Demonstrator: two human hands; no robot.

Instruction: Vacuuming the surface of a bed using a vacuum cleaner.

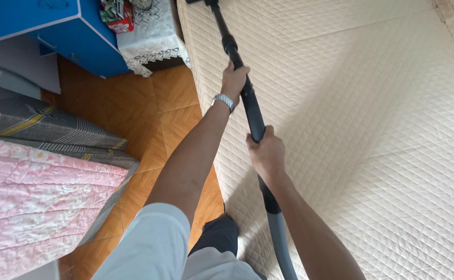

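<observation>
- Here, a black vacuum tube [251, 111] slanting over the left edge of a cream quilted mattress [372, 129], top end running out past the upper border of the view, lower end turning into a grey hose [278, 233] that leaves at the bottom.
- Left hand [233, 80] wrapped round the tube further up, fingers closed on it, just below a thicker black collar [230, 43] on the tube.
- Silver wristwatch [222, 101] on the left wrist, right beside the tube.
- Right hand [265, 153] clamped on the tube lower down, knuckles up, thumb curled over the top, well above where the grey hose begins.
- Both forearms bare, reaching up from the bottom of the view; pale sleeve [149, 249] on the left arm, to the left of the hose.
- Dark trouser knee [217, 233] pressed near the mattress edge, just left of the tube.
- Orange tiled floor [133, 114] left of the mattress.
- Pink flowered quilt [35, 202] folded on top of grey checked bedding [56, 127], far left of the mattress across the floor.
- Blue cabinet [66, 31] at the top left, beyond the floor.
- White lace cloth [152, 39] hanging over a low stand between the cabinet and the mattress corner, with a red and green packet [117, 14] on top.
</observation>
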